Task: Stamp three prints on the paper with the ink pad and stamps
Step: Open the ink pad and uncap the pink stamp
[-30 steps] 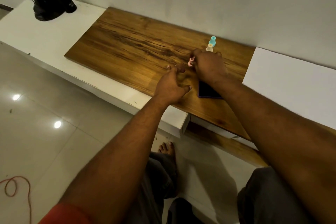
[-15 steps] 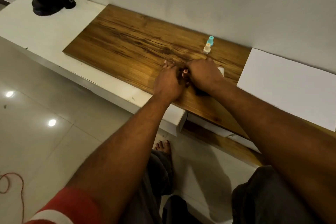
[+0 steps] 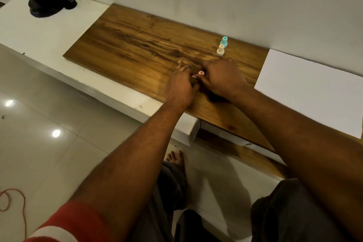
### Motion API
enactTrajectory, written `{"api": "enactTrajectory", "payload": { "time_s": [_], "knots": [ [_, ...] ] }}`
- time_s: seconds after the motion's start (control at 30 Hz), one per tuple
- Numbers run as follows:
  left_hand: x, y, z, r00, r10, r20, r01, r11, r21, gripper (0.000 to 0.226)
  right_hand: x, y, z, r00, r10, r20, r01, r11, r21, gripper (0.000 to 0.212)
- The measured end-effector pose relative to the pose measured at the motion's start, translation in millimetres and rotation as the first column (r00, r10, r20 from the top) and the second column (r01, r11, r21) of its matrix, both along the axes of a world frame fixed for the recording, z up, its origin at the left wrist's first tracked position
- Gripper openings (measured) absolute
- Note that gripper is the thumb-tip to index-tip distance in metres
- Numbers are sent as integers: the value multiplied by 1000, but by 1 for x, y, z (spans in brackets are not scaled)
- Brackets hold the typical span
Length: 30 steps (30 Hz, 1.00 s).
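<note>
My right hand (image 3: pixel 224 80) grips a small pink stamp (image 3: pixel 201 72) on the wooden board (image 3: pixel 137 49). Only the stamp's top shows between my two hands. A dark patch, the ink pad (image 3: pixel 214 97), peeks out under my right palm and is mostly hidden. My left hand (image 3: pixel 179 88) rests on the board just left of the stamp, its fingers reaching forward and its thumb tip touching beside the stamp. A teal stamp (image 3: pixel 224 41) and a cream stamp (image 3: pixel 220 50) stand upright near the wall. The white paper (image 3: pixel 314 88) lies to the right of the board.
The board sits on a low white shelf (image 3: pixel 39 33) against the wall. A dark lamp base (image 3: pixel 45 3) stands at the shelf's far left. My bare foot (image 3: pixel 175 158) is on the tiled floor, and an orange cord (image 3: pixel 11 198) lies at lower left.
My right hand carried the pink stamp from near the other stamps toward me, over the ink pad. My left hand closed in until both hands meet at the stamp.
</note>
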<state>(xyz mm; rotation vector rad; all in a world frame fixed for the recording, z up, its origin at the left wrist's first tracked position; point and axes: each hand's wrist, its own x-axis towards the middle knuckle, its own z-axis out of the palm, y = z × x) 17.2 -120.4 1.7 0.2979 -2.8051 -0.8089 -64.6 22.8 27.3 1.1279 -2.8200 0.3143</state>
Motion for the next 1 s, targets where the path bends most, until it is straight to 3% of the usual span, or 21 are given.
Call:
{"api": "enactTrajectory", "payload": {
  "time_s": [0.1,0.4,0.57,0.7,0.87,1.0],
  "knots": [
    [2,1,2,1000,-9,-25,9,1000,-21,29,-4,2,-1,999,31,-34,-29,998,60,51],
    [2,2,1,989,-149,26,147,988,55,26,-17,16,-5,979,178,97,-182,982,43,36],
    [1,2,-2,992,-123,15,121,987,109,29,-18,19,-5,993,115,35,-117,992,40,55],
    [0,0,-10,990,-130,46,128,991,36,30,-23,30,-6,998,64,16,-65,996,53,50],
    [0,-2,-13,990,-93,109,88,995,54,35,-22,47,-6,999,48,15,-49,999,11,46],
    [-3,-1,-6,991,-80,105,75,996,48,50,-22,66,-4,999,49,-24,-48,998,31,48]
  ]
}}
